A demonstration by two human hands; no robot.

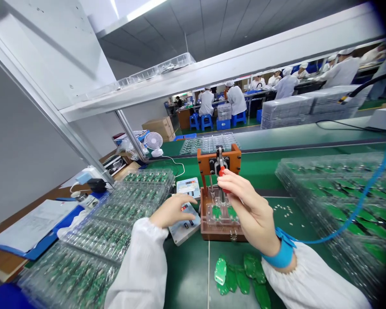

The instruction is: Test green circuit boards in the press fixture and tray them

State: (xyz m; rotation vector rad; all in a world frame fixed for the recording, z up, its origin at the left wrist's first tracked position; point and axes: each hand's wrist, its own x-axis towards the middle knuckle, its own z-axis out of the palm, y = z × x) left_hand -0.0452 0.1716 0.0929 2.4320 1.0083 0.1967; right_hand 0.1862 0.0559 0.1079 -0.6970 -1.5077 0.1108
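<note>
My right hand (252, 208), with a blue wrist strap (281, 251), is closed on the red handle (224, 182) of a toggle clamp. The clamp sits on an orange-topped press fixture (203, 163) with a brown base. Two green circuit boards (216, 211) lie under a clear plate in the fixture. My left hand (175, 208) reaches over a small box with a red digital display (185, 225); its fingers are stretched out and hold nothing. A second display box (189, 187) stands behind it. In front of the fixture lie several loose green boards (241, 274).
Stacked clear trays of boards stand left (131, 201) and right (341, 201). A blue cord (366, 197) runs from my right wrist strap. Small white bits (284, 210) lie right of the fixture. A white fan (153, 141) is behind; co-workers (234, 98) sit farther off.
</note>
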